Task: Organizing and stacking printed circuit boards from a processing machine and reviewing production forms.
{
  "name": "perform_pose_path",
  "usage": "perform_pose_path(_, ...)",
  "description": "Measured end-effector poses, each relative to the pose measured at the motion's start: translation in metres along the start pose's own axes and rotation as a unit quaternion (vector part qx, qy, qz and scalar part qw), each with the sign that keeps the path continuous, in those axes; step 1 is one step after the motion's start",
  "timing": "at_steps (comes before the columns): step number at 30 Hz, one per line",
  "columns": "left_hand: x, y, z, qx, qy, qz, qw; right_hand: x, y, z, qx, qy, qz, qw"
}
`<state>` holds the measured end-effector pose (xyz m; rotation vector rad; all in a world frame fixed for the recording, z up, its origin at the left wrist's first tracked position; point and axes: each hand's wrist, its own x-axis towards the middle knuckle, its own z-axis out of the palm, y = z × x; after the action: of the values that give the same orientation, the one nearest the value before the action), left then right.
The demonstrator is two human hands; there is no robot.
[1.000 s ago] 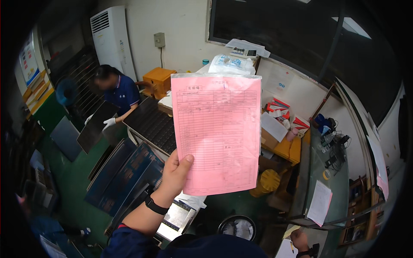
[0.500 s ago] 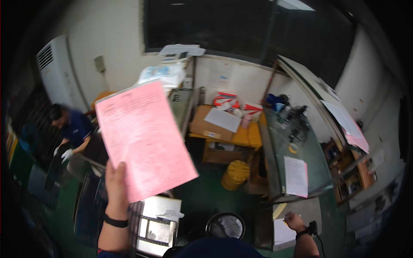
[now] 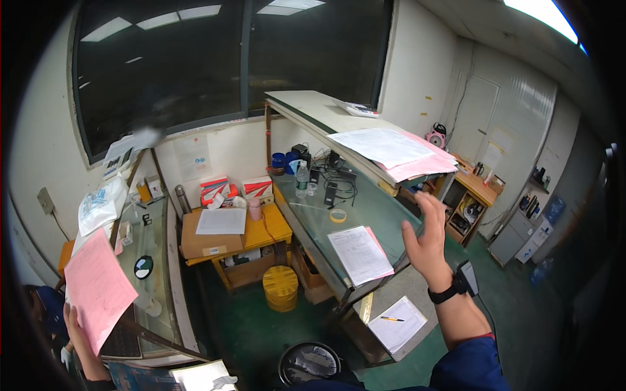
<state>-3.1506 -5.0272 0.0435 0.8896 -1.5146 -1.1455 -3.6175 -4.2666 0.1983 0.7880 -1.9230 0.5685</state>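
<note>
My left hand grips a sheet of pink paper by its lower left edge, out at the far left. My right hand is raised with fingers apart and nothing in it. Just beyond it, a stack of white papers with pink sheets under them lies on the raised shelf, overhanging its edge. Below and left of that hand, another white form with a pink sheet beneath rests on the glass-topped table. A pen lies on white paper on a lower grey surface.
A yellow table carries a cardboard box. Beside it stands a yellow bucket, with a black-rimmed bin nearer me. Tape, a bottle and cables sit on the glass top. A co-worker's sleeve shows far left.
The view has swung right, so the pink paper and my left hand now appear farther left. My right hand has risen from the low white paper to near the shelf, its fingers opened.
</note>
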Motion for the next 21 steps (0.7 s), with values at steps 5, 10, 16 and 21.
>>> perform_pose_path(5,-0.060,0.000,-0.035,-0.261,-0.084,0.001,0.962,0.060,0.031,0.000,-0.067,-0.054,-0.049,0.995)
perform_pose_path(10,-0.254,0.104,0.124,-0.172,0.205,-0.112,0.957,0.095,0.067,0.031,-0.127,-0.117,-0.079,0.982)
perform_pose_path(16,-0.340,0.057,0.266,-0.287,-0.048,-0.245,0.925,0.096,0.103,0.018,-0.017,-0.184,-0.057,0.981)
perform_pose_path(21,-0.378,0.172,0.444,-0.370,-0.334,-0.255,0.829,0.050,0.136,-0.025,0.180,-0.071,-0.211,0.958)
